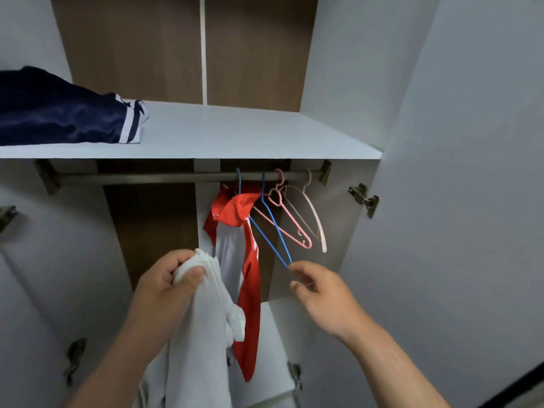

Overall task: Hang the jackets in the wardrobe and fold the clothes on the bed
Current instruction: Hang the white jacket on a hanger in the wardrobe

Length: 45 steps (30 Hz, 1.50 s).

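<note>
Wardrobe, both doors open, seen from just behind the person standing at it

1. Pale grey laminate shelf (pixel 235 134), spanning the wardrobe above the rail. At its left end lies a dark navy satin garment with white stripes (pixel 59 113), loosely heaped.

2. Dull metal hanging rail (pixel 141 177), fixed just under the shelf. Its left half is bare and all the hangers crowd at the right end.

3. Red and white jacket (pixel 250 260), hung on the rail by a blue wire hook. It is the leftmost item there, with its collar turned over and its body dropping behind the person's hands.

4. Empty blue wire hanger (pixel 275 228), next on the rail to the right of the jacket. Its lower corner tilts out towards the person.

5. Pink plastic hanger (pixel 291 222), empty, just right of the blue one.

6. Cream plastic hanger (pixel 316 219), empty, last on the rail and nearest the right wall.

7. White fabric garment (pixel 203 334), not on the rail. It is bunched at the top and trails down out of sight in front of the red and white jacket.

8. Left hand (pixel 164 278), fingers and thumb curled tight round the bunched top of the white garment and holding it up at the height of the jacket's middle.

9. Right hand (pixel 321 295), reached forward with its fingers loosely bent and the thumb and forefinger parted. The forefinger tip touches the blue hanger's lower corner, and no grip on the hanger is closed.

10. Metal door hinge (pixel 365 198), on the right side panel level with the hangers
</note>
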{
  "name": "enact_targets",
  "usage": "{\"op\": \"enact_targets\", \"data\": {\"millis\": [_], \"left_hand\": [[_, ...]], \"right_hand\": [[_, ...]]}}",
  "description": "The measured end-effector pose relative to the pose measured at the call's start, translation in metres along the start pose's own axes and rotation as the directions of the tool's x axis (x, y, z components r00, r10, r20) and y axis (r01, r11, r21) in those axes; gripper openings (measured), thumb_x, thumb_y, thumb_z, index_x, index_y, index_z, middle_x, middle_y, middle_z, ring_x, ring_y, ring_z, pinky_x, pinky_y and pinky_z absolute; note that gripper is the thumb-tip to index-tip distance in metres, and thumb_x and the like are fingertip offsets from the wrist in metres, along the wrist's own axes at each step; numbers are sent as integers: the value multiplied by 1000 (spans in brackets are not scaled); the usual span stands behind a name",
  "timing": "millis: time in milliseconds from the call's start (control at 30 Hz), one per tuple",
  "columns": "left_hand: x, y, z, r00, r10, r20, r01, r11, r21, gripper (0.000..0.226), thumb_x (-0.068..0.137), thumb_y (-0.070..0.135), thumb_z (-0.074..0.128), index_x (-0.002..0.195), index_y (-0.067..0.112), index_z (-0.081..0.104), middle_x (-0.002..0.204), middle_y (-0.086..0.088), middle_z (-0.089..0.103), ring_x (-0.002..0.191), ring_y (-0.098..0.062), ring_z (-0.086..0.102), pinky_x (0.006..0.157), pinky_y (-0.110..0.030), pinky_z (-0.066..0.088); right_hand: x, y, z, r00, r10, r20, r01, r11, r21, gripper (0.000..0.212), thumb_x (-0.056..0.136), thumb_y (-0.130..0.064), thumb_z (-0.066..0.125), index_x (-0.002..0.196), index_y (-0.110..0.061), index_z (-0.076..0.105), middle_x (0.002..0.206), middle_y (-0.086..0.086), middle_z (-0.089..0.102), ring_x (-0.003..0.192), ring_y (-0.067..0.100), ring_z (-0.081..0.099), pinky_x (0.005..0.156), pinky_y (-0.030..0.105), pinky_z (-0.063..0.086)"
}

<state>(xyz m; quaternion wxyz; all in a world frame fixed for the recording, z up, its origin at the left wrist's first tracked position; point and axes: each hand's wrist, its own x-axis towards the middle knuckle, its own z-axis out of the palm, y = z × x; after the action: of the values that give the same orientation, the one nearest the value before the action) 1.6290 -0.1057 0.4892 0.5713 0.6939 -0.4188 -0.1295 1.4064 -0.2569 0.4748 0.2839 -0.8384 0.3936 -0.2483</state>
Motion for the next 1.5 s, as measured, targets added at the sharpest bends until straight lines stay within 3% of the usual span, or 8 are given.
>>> {"op": "enact_targets", "data": {"millis": [233,467,633,767,933,1133,1267,1500], "left_hand": [[46,-27,21,997,-67,43,67,998,-16,28,95,17,62,94,45,60,91,39,61,86,19,56,70,-19,43],[87,-62,48,984,-175,37,176,984,-25,20,95,12,61,95,31,68,88,13,69,84,-7,64,70,-26,47],[104,-71,58,978,-203,39,205,978,-47,15,95,11,60,100,22,70,95,4,70,88,-15,64,75,-32,50],[119,-74,67,980,-194,52,196,979,-54,15,95,10,61,101,20,70,96,4,69,84,-10,64,71,-27,49],[133,-81,71,983,-174,57,177,982,-61,16,93,10,63,96,25,69,90,15,69,82,-1,63,65,-16,49],[138,-85,71,987,-136,81,141,988,-56,21,93,10,64,92,31,68,89,26,68,83,8,63,59,-3,46],[141,-86,72,988,-132,78,137,988,-65,21,92,9,65,91,30,69,89,25,68,82,8,63,59,-3,45],[143,-82,70,991,-120,65,125,989,-73,21,92,9,65,90,30,69,88,23,68,79,8,63,58,-3,45]], "right_hand": [[60,50,15,997,75,-8,-74,995,72,36,85,-23,73,121,-22,67,105,-11,66,98,5,63,89,20,47],[155,97,42,999,37,7,-37,999,-22,47,85,-21,74,130,-13,62,119,2,66,108,17,62,96,25,47],[218,98,61,999,41,1,-40,983,-180,24,90,-29,67,109,-14,63,100,5,65,90,22,60,73,26,41],[245,101,73,986,154,-67,-165,963,-213,20,92,-33,64,88,-15,58,79,3,59,76,26,61,64,29,43],[262,106,81,974,205,-98,-221,954,-204,26,95,-30,59,90,-6,69,87,15,71,84,35,66,72,33,51],[267,107,78,979,167,-121,-185,969,-164,27,97,-23,57,89,-4,74,76,14,71,69,30,66,66,33,53],[266,106,74,982,133,-134,-156,970,-185,29,97,-23,57,82,-4,74,66,12,67,58,26,61,56,26,38],[259,99,63,980,62,-189,-96,980,-177,29,96,-20,58,80,-4,76,69,13,70,65,28,65,65,35,54]]}}
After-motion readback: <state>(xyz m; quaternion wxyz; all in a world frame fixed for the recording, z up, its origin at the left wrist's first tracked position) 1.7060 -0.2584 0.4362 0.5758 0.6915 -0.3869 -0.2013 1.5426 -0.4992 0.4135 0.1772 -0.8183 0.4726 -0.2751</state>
